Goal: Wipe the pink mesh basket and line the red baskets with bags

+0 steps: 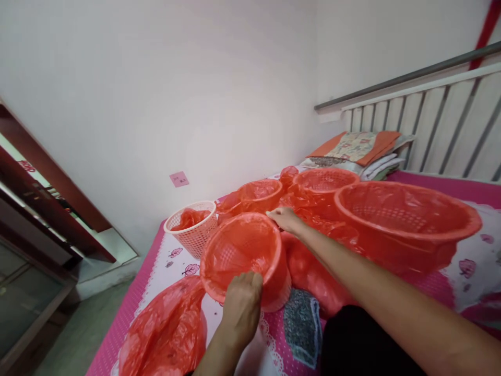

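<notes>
A small basket lined with a red plastic bag sits tilted toward me on the bed. My left hand grips its near rim and the bag edge. My right hand pinches the bag at the far rim. An unlined pink-white basket with a crumpled red bag inside stands to the left.
Three more bag-lined baskets stand behind and right: a large one, two smaller. Loose red bags lie near left. Folded bedding rests by a slatted headboard. The bed's left edge drops to the floor.
</notes>
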The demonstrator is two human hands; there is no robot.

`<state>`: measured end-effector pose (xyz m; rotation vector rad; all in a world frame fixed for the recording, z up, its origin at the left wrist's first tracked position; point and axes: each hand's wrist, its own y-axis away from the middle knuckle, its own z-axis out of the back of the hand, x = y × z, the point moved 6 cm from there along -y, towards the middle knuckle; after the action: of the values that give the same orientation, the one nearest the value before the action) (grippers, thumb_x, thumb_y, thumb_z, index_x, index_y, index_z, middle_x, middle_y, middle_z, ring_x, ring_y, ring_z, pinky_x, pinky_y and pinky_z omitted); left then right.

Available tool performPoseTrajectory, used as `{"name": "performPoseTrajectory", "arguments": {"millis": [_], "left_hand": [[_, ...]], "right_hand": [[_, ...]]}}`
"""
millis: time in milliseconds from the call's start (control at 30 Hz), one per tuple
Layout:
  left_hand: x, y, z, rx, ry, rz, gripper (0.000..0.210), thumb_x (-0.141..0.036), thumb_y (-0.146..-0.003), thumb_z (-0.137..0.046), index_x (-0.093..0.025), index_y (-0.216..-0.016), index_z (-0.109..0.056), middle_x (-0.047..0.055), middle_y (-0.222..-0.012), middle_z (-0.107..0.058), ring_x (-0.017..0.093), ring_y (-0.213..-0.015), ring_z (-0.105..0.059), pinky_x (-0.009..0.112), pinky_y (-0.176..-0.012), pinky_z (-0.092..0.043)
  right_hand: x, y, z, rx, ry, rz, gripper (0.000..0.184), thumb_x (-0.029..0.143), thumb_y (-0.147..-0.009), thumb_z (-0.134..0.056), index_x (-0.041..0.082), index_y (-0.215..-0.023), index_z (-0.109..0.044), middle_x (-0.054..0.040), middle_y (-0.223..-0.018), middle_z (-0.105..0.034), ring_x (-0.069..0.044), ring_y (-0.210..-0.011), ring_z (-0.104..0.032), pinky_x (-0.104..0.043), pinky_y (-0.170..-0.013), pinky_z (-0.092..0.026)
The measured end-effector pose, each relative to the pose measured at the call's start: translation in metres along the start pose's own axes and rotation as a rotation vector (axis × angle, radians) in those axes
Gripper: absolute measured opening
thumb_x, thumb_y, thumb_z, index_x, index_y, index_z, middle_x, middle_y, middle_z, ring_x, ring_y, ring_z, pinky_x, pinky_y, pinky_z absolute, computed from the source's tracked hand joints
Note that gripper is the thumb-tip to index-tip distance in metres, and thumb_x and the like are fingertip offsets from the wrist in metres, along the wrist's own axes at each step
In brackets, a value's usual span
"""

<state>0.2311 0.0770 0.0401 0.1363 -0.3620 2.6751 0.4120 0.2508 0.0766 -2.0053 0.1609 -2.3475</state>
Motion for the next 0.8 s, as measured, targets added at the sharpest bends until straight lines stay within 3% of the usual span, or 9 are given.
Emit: {"name": "performPoseTrajectory", "arguments": {"millis": [100,233,400,467,633,800], "left_hand": [[-0.015,-0.001,0.002,0.112,0.029,-0.041,0.025,-0.008,-0.1,-0.044,-0.02,-0.099,-0.066,0.007,-0.095,-0.075,0.024,-0.087,-0.069,0.035,-0.079,-0.052],[-0.03,-0.006,-0.002,0.231,0.063,-0.048,0.031,-0.006,-0.099,-0.042,-0.019,-0.105,-0.07,0.009,-0.102,-0.077,0.026,-0.093,-0.073,0.037,-0.084,-0.056],[-0.041,-0.01,-0.006,0.358,0.199,0.093,0.023,-0.028,-0.101,-0.056,-0.017,-0.113,-0.072,0.015,-0.111,-0.078,0.031,-0.103,-0.075,0.043,-0.092,-0.058],[-0.045,-0.01,-0.005,0.386,0.23,0.151,0.025,-0.031,-0.098,-0.062,-0.017,-0.117,-0.071,0.017,-0.114,-0.078,0.034,-0.106,-0.074,0.046,-0.093,-0.058],[-0.049,-0.009,-0.001,0.403,0.224,0.174,0.032,-0.018,-0.092,-0.063,-0.017,-0.123,-0.069,0.018,-0.118,-0.077,0.036,-0.112,-0.072,0.051,-0.1,-0.055],[-0.048,-0.008,-0.008,0.388,0.226,0.194,0.031,-0.029,-0.097,-0.063,-0.017,-0.124,-0.071,0.018,-0.117,-0.076,0.038,-0.111,-0.071,0.055,-0.1,-0.054]], "right_hand": [[-0.021,-0.007,-0.004,-0.077,0.032,0.035,0.033,0.037,-0.076,-0.069,0.023,-0.054,-0.049,0.0043,-0.055,-0.048,-0.014,-0.061,-0.047,-0.027,-0.061,-0.04],[-0.044,-0.004,0.003,-0.083,0.012,0.068,0.02,0.038,-0.072,-0.063,0.022,-0.06,-0.06,0.0022,-0.061,-0.058,-0.016,-0.068,-0.052,-0.03,-0.068,-0.043],[-0.054,-0.002,0.011,-0.038,-0.006,0.085,0.024,0.045,-0.071,-0.066,0.021,-0.068,-0.067,-0.0013,-0.07,-0.066,-0.019,-0.074,-0.057,-0.033,-0.075,-0.046],[-0.056,-0.001,0.01,-0.024,-0.015,0.088,0.026,0.048,-0.071,-0.067,0.021,-0.071,-0.069,-0.0016,-0.072,-0.068,-0.02,-0.075,-0.058,-0.034,-0.077,-0.047],[-0.062,0.003,0.007,-0.007,-0.048,0.08,0.031,0.05,-0.074,-0.068,0.02,-0.08,-0.072,-0.0019,-0.077,-0.071,-0.02,-0.078,-0.06,-0.035,-0.08,-0.048],[-0.064,0.004,0.004,-0.026,-0.071,0.071,0.031,0.048,-0.074,-0.068,0.019,-0.083,-0.072,-0.0017,-0.078,-0.072,-0.02,-0.079,-0.061,-0.035,-0.081,-0.048]]}}
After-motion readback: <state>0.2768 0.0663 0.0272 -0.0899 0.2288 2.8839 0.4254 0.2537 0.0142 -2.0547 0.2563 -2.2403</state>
